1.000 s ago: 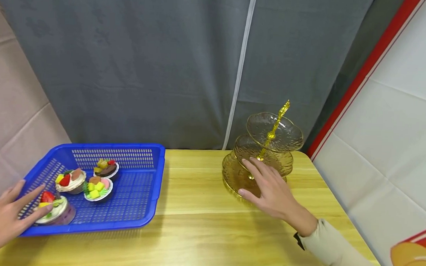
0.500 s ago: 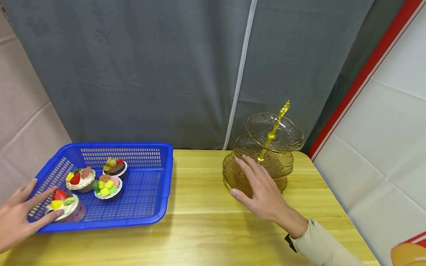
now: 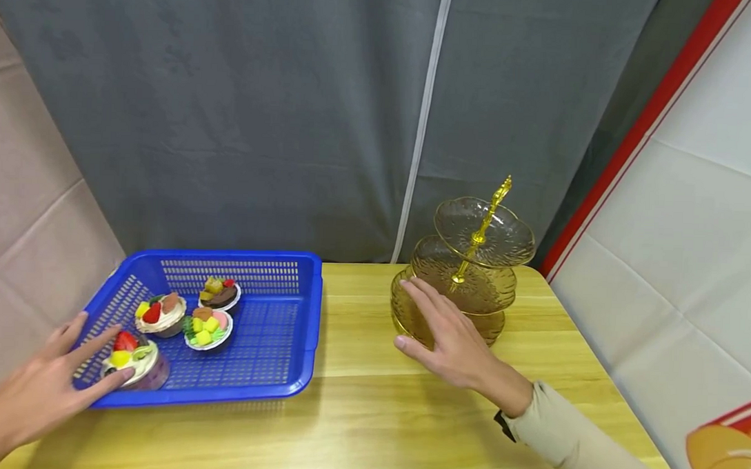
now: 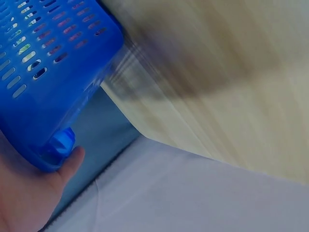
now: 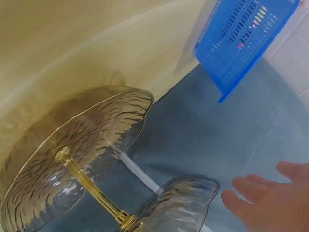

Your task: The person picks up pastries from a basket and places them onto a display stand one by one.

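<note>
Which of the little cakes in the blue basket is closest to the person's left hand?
The purple-sided cake in the near left corner of the basket; in the head view, only this one is overlapped by the left hand.

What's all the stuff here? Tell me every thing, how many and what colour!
Rectangular plastic basket: one, blue, left
Round cake in see-through cup: one, white and purple, basket's near-left corner
Strawberry-topped round cupcake: one, white, behind that cup
Cube-topped round cupcake: one, mostly yellow-green, beside it
Fruit-topped round cupcake: one, dark brown, farthest back
Three-tier scalloped glassy stand: one, amber and gold, right
Wood-grain table: one, light yellow, underneath
Cloth backdrop: one, grey, white strip down it
Wall panels: two, pale pink left, red-edged white right
Printed picture: one, orange, lower right
Sleeve: one, beige, right arm
Left hand: one, bare, basket's left end
Right hand: one, bare, before the stand
</note>
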Demonstrator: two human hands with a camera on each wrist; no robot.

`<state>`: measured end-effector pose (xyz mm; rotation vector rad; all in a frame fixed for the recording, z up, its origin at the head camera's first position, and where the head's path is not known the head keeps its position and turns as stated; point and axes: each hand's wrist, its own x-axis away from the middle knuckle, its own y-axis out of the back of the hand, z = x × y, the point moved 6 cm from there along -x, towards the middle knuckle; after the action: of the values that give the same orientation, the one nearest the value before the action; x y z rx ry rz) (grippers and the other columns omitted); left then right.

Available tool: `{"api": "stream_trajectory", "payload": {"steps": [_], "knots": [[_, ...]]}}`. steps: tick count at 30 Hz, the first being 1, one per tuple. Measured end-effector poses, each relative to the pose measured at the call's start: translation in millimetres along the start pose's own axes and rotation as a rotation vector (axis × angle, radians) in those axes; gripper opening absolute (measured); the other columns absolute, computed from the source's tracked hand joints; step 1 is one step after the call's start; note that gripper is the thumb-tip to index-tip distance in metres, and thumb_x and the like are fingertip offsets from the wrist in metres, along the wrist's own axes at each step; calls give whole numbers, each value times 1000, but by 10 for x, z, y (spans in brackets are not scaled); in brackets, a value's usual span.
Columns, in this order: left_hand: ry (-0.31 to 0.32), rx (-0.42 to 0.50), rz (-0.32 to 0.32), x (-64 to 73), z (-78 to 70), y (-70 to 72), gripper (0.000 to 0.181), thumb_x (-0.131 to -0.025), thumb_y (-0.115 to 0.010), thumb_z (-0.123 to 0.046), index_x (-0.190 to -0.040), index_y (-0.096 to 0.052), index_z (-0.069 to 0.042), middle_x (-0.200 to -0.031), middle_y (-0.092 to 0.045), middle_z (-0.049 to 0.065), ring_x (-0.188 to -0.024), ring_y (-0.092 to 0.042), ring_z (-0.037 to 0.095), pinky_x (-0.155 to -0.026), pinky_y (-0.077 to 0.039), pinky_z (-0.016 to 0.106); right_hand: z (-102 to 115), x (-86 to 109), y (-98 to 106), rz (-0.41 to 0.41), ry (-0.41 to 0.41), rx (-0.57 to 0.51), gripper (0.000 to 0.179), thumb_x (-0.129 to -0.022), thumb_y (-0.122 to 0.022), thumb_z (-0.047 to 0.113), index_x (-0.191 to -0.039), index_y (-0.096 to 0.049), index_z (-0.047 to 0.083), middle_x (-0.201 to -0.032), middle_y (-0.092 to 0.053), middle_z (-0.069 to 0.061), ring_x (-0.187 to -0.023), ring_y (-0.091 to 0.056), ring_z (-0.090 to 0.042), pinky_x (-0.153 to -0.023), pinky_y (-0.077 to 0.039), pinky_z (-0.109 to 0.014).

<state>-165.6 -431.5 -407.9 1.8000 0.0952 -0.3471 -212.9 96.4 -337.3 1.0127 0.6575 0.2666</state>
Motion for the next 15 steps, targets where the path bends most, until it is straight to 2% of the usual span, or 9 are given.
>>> {"api": "stream_trajectory", "payload": {"steps": [4, 7, 11, 15], "knots": [[-1, 16, 4, 5, -1, -9, 81, -82, -75, -48, -143, -48, 0, -156, -11, 38, -142, -7, 60, -81, -24, 86, 106, -87, -78, 33, 5, -37, 77, -95, -58, 52, -159, -19, 34, -163, -24, 2, -143, -36, -30, -103, -38, -64], [-5, 33, -1, 9, -6, -10, 81, -83, -75, -48, -144, -47, -1, -156, -11, 40, -142, -6, 60, -85, -23, 84, 176, -151, -143, 74, 0, -103, 74, -97, -56, 50, -159, -18, 35, -164, -23, 2, -145, -32, -27, -106, -35, -62], [-38, 19, -16, -3, -28, 13, 82, -82, -76, -49, -142, -48, 0, -151, -17, 44, -136, -16, 65, -86, -27, 82, 268, -222, -233, 131, -19, -217, 69, -100, -54, 44, -158, -20, 35, -163, -23, 2, -147, -28, -24, -111, -30, -60], [-23, -10, 20, -10, -28, 2, 85, -83, -73, -52, -144, -47, 1, -151, -18, 44, -132, -22, 66, -80, -30, 84, 367, -297, -302, 157, -29, -289, 67, -100, -54, 42, -159, -23, 30, -162, -26, 1, -147, -28, -24, -112, -28, -60]]}}
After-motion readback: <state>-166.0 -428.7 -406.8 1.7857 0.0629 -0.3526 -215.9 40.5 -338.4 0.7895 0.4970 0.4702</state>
